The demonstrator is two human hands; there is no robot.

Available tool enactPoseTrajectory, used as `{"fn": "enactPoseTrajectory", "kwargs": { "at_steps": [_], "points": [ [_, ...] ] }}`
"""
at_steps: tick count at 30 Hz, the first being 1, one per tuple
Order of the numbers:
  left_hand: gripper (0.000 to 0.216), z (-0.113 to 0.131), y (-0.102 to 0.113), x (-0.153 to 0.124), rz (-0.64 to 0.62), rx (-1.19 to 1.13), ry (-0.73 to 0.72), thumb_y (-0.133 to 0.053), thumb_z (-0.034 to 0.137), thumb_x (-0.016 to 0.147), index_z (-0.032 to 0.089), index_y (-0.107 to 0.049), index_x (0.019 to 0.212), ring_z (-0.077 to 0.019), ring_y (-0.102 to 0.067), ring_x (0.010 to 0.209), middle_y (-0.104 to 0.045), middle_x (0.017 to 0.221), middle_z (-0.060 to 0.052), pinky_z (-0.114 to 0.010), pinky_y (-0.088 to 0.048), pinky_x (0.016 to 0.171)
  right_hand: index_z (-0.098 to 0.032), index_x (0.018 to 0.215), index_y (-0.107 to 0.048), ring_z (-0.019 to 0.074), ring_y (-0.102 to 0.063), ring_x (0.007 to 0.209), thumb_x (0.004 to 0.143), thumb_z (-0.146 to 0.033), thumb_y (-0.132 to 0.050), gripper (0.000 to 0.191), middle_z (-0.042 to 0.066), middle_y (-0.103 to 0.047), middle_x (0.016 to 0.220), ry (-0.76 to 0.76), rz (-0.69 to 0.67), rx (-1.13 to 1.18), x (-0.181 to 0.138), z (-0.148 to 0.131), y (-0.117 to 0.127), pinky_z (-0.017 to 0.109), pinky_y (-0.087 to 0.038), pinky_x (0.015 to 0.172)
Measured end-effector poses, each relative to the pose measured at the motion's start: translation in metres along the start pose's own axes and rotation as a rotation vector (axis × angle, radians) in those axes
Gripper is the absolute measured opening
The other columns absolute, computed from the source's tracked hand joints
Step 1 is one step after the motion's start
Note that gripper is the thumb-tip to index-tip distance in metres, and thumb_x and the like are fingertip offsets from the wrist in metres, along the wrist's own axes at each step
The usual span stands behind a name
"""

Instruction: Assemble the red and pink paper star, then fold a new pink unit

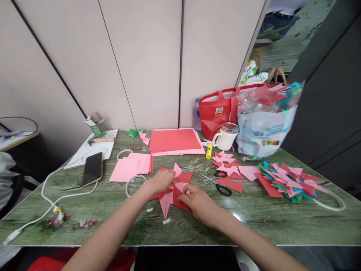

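Adjustment seemed underway: left hand (163,180) curled, grip unclear, over the red-and-pink folded-paper star (180,186) near-centre on the green marbled tabletop (299,229), right hand (197,203) apparently pinching its right edge, careful alignment seemingly needed next.

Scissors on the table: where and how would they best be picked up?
Probably by the black handle loops, coming from the near right side. The scissors lie with blades spread and tips pointing left, toward the paper star; the loops sit at the opposite end, so this approach should keep the hands off the edges.
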State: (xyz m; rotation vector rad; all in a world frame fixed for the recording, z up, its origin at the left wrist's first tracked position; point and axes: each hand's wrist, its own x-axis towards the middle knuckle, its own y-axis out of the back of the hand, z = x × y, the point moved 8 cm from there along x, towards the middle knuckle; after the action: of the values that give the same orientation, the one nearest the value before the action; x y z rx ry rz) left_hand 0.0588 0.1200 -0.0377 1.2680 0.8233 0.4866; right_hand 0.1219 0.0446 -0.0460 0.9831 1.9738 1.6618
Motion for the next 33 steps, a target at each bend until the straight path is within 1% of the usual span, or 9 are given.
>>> {"fn": "enactPoseTrajectory", "kwargs": {
  "at_steps": [4,10,16,21,24,26,27,29,33],
  "points": [
    [0.008,0.000,0.000,0.004,-0.055,0.003,-0.023,-0.054,0.009,0.073,0.015,-0.059,0.071,-0.0208,-0.063,0.083,-0.065,0.083,-0.007,-0.025,-0.045,0.066,-0.015,0.104,-0.058,0.0202,-0.049,0.088,0.086,-0.007,-0.045,0.023,0.007,-0.060,0.086,0.119,0.009,-0.036,0.012,-0.023,0.002,0.030,-0.041,0.076],
    [0.010,-0.001,-0.004,0.013,-0.119,0.002,-0.044,-0.051,0.010,0.079,0.013,-0.059,0.074,-0.0220,-0.063,0.086,-0.066,0.088,-0.010,-0.026,-0.045,0.067,-0.012,0.089,-0.060,0.0223,-0.052,0.086,0.085,-0.010,-0.051,0.011,0.008,-0.063,0.083,0.198,-0.047,-0.134,0.020,-0.043,-0.014,0.033,-0.045,0.076],
    [0.008,-0.003,-0.007,0.020,-0.220,-0.014,-0.076,-0.056,0.008,0.071,0.013,-0.061,0.077,-0.0192,-0.063,0.072,-0.066,0.082,-0.008,-0.024,-0.044,0.058,-0.004,0.115,-0.050,0.0290,-0.053,0.096,0.086,-0.012,-0.049,0.030,0.018,-0.061,0.104,0.149,0.064,-0.196,0.044,-0.044,-0.025,0.042,-0.046,0.081],
    [0.010,0.000,-0.005,0.015,-0.255,0.010,-0.106,-0.059,0.005,0.066,0.014,-0.061,0.070,-0.0172,-0.061,0.067,-0.064,0.081,-0.005,-0.023,-0.042,0.055,-0.002,0.117,-0.048,0.0316,-0.054,0.101,0.082,-0.010,-0.051,0.036,0.023,-0.059,0.107,0.111,0.040,-0.199,0.054,-0.049,-0.030,0.046,-0.046,0.083],
    [0.008,0.003,-0.005,0.006,-0.225,0.040,-0.105,-0.057,0.008,0.069,0.014,-0.060,0.067,-0.0164,-0.059,0.063,-0.062,0.084,-0.006,-0.025,-0.042,0.054,-0.005,0.109,-0.055,0.0289,-0.056,0.096,0.077,-0.007,-0.052,0.032,0.019,-0.063,0.102,0.182,0.073,-0.129,0.041,-0.057,-0.015,0.043,-0.045,0.084],
    [0.009,0.006,-0.006,-0.001,-0.170,0.058,-0.099,-0.055,0.012,0.074,0.013,-0.062,0.068,-0.0184,-0.060,0.069,-0.060,0.093,-0.009,-0.027,-0.044,0.059,-0.014,0.094,-0.062,0.0229,-0.058,0.085,0.072,-0.005,-0.053,0.026,0.008,-0.066,0.083,0.294,0.076,0.068,0.027,-0.056,-0.004,0.034,-0.048,0.077],
    [0.012,0.007,-0.007,-0.004,-0.135,0.068,-0.087,-0.052,0.013,0.077,0.013,-0.063,0.071,-0.0203,-0.060,0.074,-0.059,0.096,-0.010,-0.029,-0.045,0.061,-0.018,0.089,-0.063,0.0194,-0.059,0.081,0.070,-0.002,-0.051,0.028,0.005,-0.066,0.080,0.310,0.118,0.196,0.022,-0.048,0.004,0.029,-0.048,0.072],
    [0.019,0.010,-0.010,-0.009,-0.065,0.080,-0.062,-0.046,0.016,0.083,0.012,-0.064,0.079,-0.0243,-0.059,0.086,-0.058,0.097,-0.013,-0.033,-0.046,0.069,-0.019,0.084,-0.064,0.0168,-0.059,0.078,0.069,0.002,-0.043,0.033,0.004,-0.066,0.081,0.123,0.321,0.367,0.016,-0.005,0.025,0.027,-0.047,0.070],
    [0.025,0.014,-0.018,-0.016,0.089,0.081,-0.007,-0.049,0.032,0.087,0.011,-0.063,0.088,-0.0278,-0.055,0.097,-0.057,0.098,-0.013,-0.035,-0.048,0.073,-0.017,0.088,-0.063,0.0190,-0.060,0.089,0.066,0.001,-0.042,0.035,0.006,-0.066,0.092,-0.429,0.509,0.689,0.004,0.104,0.027,0.036,-0.046,0.085]
  ]
}}
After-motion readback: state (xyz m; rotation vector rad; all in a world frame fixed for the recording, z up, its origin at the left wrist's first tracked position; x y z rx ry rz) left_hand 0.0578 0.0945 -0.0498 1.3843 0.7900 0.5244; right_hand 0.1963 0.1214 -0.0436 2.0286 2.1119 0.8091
